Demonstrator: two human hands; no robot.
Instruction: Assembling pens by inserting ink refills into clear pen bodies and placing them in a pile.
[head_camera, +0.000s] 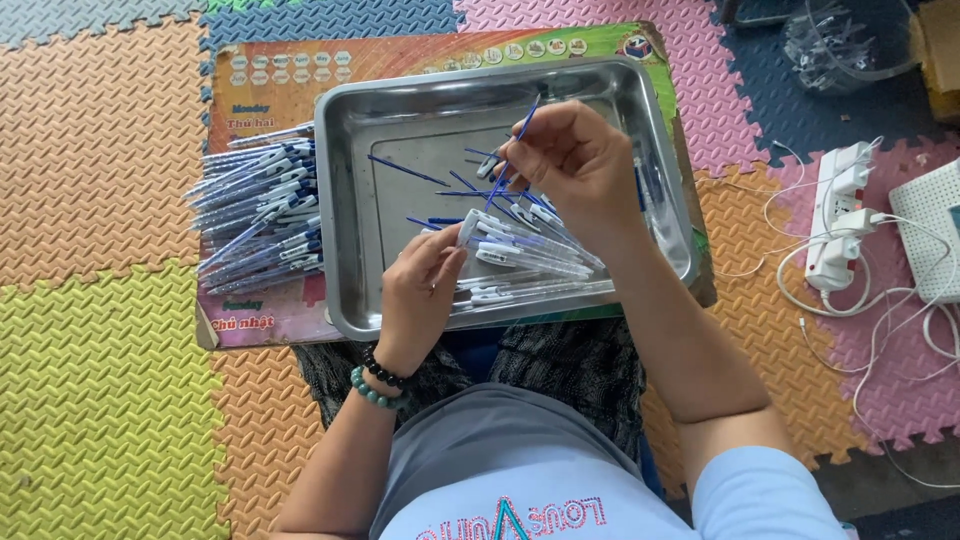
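Down at the middle of the view, a steel tray (380, 140) rests on a printed cardboard sheet (300, 70) laid over the coloured foam floor mats (100, 150). The right hand (580, 160), at about two o'clock from the tray's centre, is closed in a pinch on a thin blue ink refill (510, 160), which slants from the fingers down toward seven o'clock. The left hand (420, 295), at the tray's six o'clock rim, is closed around the end of a clear pen barrel (468, 228) that points up toward one o'clock; the refill's lower end lies just above it, and I cannot tell whether the two touch. A heap of clear barrels with white clips (535, 260) lies in the tray between the hands and on toward four o'clock. Loose blue refills (405, 170) are scattered on the tray floor toward ten o'clock. Outside the tray, at nine o'clock, a stack of assembled pens (260, 215) sits on the cardboard. The left wrist carries two bead bracelets (380, 380), one dark, one green. Far off at three o'clock, a white power strip (835, 225) with plugs and cables lies on the mats.
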